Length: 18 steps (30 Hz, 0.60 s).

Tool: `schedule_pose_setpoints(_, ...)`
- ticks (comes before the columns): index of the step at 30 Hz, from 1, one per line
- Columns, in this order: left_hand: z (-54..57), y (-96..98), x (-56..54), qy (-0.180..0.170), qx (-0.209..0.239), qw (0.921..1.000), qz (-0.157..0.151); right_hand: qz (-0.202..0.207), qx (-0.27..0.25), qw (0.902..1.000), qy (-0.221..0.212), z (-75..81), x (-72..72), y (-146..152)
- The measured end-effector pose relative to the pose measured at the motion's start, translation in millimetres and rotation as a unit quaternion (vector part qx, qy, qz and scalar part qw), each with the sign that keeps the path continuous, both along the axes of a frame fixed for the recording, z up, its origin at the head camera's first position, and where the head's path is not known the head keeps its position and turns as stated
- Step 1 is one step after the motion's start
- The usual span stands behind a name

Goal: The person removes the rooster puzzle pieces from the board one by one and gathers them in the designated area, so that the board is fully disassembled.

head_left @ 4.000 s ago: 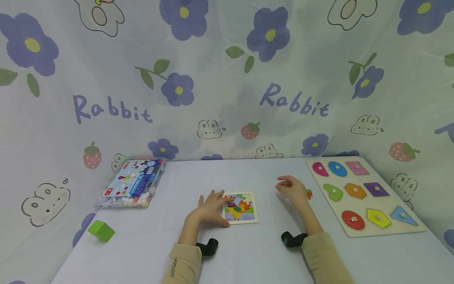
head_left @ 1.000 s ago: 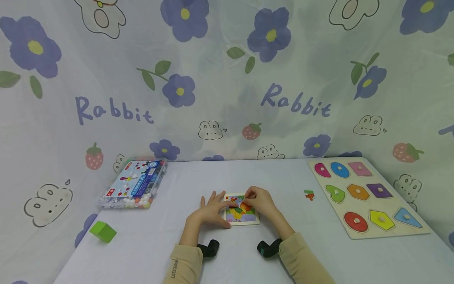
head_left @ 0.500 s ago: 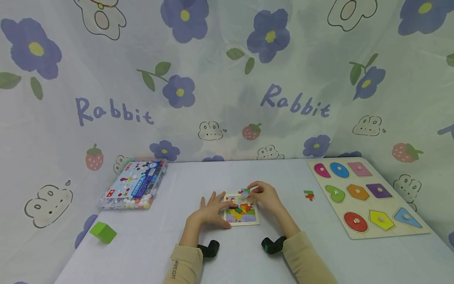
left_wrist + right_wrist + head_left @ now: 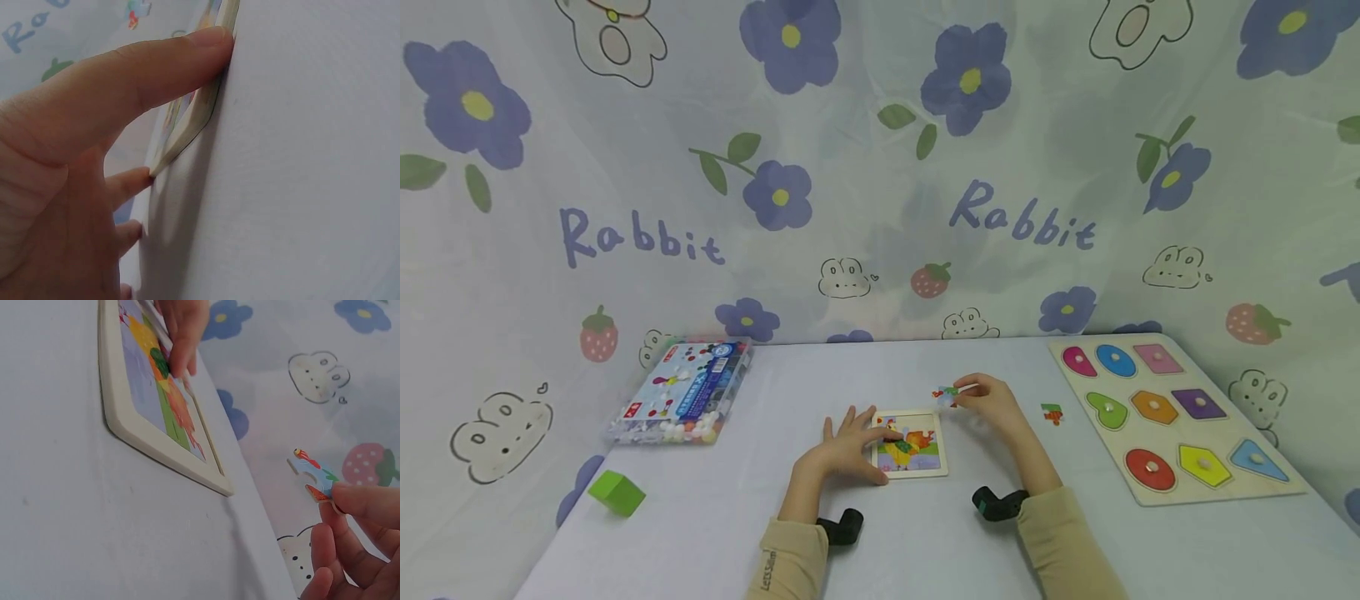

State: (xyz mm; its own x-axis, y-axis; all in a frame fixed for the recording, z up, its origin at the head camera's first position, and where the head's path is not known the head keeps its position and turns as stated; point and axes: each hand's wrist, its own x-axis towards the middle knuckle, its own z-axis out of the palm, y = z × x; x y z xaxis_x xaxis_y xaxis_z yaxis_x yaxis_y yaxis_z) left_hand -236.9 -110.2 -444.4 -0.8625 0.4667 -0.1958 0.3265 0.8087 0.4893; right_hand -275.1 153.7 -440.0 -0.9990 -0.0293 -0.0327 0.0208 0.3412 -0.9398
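My left hand [image 4: 844,447] rests at the left side of a small framed jigsaw puzzle [image 4: 930,469] showing an orange and yellow bird. Its spread fingers press the board, with the thumb [image 4: 144,78] along the near edge and one fingertip on the picture. Up off the table, my right hand [image 4: 997,406] pinches a jigsaw piece [image 4: 946,396], just beyond the board's far right corner. In the right wrist view that puzzle piece [image 4: 322,476] is blue with red and green, held between thumb and fingertip. The puzzle's far right part shows a bare recess [image 4: 917,419].
A loose green and red piece [image 4: 1052,413] lies right of my right hand. Farther right is a wooden shape board [image 4: 1180,417] with knobbed pieces. A clear plastic box [image 4: 681,387] lies at back left, a green block [image 4: 617,492] at front left. A printed curtain [image 4: 880,192] hangs behind.
My right hand came from the right onto the puzzle, then lifted back up and right with the piece pinched in it. The left hand stays on the board.
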Motion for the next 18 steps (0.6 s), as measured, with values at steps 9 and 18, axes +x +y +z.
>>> schedule_pose_setpoints(9,0.9,0.4,0.5,-0.002,0.0,1.0,0.001,-0.018,0.007,0.9998,-0.006,3.5,-0.2,19)
schedule_pose_setpoints(18,-0.2,0.7,0.8,-0.005,0.0,1.0,0.003,-0.028,-0.004,0.9994,-0.02,7.1,1.0,39)
